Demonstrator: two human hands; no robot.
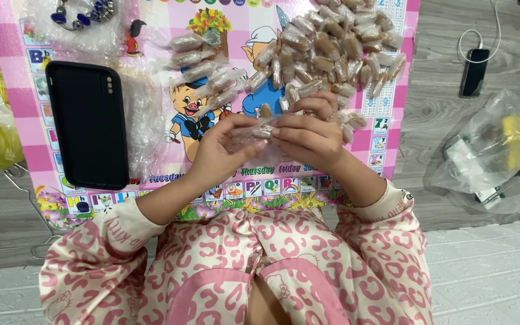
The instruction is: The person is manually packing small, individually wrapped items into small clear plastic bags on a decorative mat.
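Both hands' grip pinched shut, left hand (216,157), right hand (309,137), clear packet (260,130)

Grey wood-grain floor (440,54), white textured mat (489,271)

2 hands meeting fingertip to fingertip, held out in front of the body.

The left hand (221,150) comes in from the lower left, its forearm bare from the pushed-up pink patterned sleeve to the wrist, palm turned toward the right and fingers curled, thumb and forefinger pinched together at their tips. The right hand (308,129) comes in from the lower right with the wrist bent inward, back of the hand facing up, a thin ring on 1 finger, its fingers folded down to pinch against those of the left hand. Both elbows are tucked near the torso, forearms angled inward to form a V.
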